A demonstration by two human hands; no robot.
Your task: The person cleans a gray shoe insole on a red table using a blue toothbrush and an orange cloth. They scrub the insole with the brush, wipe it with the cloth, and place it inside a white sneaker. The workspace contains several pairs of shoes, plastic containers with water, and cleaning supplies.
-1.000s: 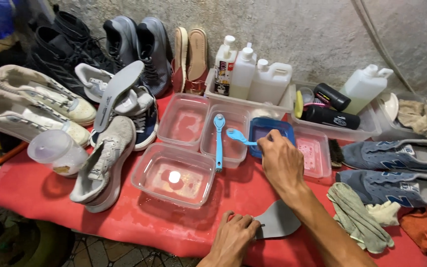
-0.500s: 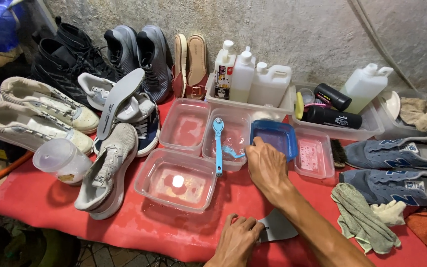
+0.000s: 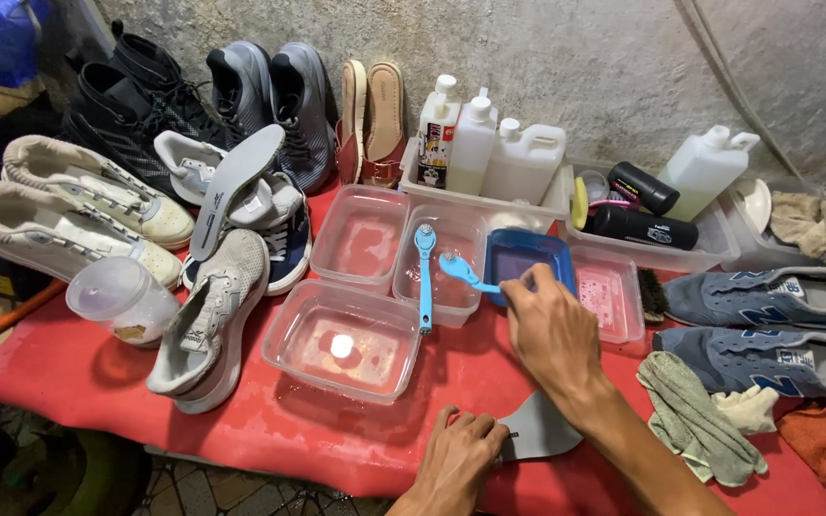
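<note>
- the red counter (image 3: pixel 97 382) carries shoes, bottles and clear tubs.
- a clear tub of water (image 3: pixel 344 339) sits just left of the hands.
- a grey insole (image 3: pixel 539 430) lies flat at the near edge.
- the left hand (image 3: pixel 456 459) presses on the insole, grip flat and released.
- the right hand (image 3: pixel 552 330), grip clenched, pinches a light blue brush (image 3: pixel 461 270) over the blue tub (image 3: pixel 526 258).

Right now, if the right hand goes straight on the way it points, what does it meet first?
Probably the blue tub: the right hand, gripping a blue brush, points up-left toward it. Depth is unclear.
</note>
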